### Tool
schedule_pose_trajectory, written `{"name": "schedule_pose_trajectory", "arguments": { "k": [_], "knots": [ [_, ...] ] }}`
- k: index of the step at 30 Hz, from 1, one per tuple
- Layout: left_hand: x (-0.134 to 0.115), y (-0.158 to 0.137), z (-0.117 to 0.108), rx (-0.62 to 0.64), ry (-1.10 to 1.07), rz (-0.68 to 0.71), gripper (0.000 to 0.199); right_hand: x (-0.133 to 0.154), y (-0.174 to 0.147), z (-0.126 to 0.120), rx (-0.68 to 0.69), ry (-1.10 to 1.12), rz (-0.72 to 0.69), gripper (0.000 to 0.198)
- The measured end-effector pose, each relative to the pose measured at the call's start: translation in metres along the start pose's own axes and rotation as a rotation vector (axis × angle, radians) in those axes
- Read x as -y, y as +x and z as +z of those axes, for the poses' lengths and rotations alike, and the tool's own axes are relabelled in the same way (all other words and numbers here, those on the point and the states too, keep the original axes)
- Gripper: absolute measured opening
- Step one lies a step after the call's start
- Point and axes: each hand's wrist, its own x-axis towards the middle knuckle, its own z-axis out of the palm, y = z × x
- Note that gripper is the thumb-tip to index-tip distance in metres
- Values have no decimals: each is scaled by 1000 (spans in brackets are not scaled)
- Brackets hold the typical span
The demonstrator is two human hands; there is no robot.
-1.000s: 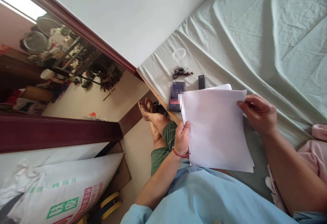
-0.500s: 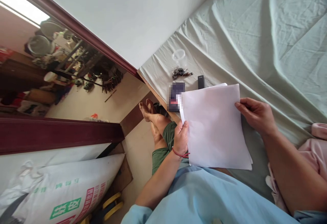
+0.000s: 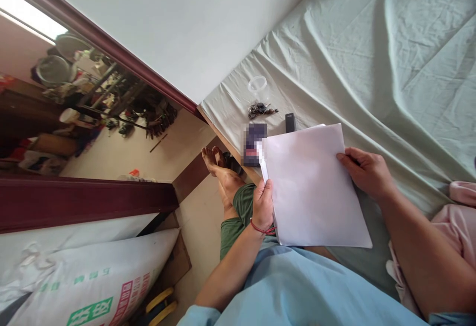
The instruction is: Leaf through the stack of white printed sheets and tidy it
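Observation:
A stack of blank white paper sheets (image 3: 312,192) lies over my lap, its faces slightly bowed. My left hand (image 3: 263,206), with a red cord at the wrist, is closed on the left edge, thumb on top. At the upper right edge, my right hand (image 3: 366,169) pinches the paper between thumb and bent fingers. Beyond the sheets' top edge sit a black box-like object (image 3: 290,122), partly covered by the paper, and a dark, blurred-out flat item (image 3: 256,140).
A bunch of keys (image 3: 261,110) and a clear plastic cup (image 3: 258,86) rest on the pale green bedsheet (image 3: 349,68). Pink cloth (image 3: 455,227) lies at the right. A large white sack (image 3: 111,276) stands lower left, beside a dark red door frame (image 3: 89,202).
The right hand has shifted slightly left and down with the paper's edge. The sheets' lower right corners now line up, where two showed apart before. The left hand keeps its hold.

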Motion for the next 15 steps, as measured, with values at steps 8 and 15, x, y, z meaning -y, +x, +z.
{"name": "schedule_pose_trajectory", "arguments": {
  "k": [8, 15],
  "knots": [
    [-3, 0, 3, -29, 7, 22, 41, -5, -1, -3, -73, 350, 255, 27],
    [-12, -1, 2, 55, 174, 26, 45, 0, 6, -12, -305, 1091, 441, 31]
  ]
}}
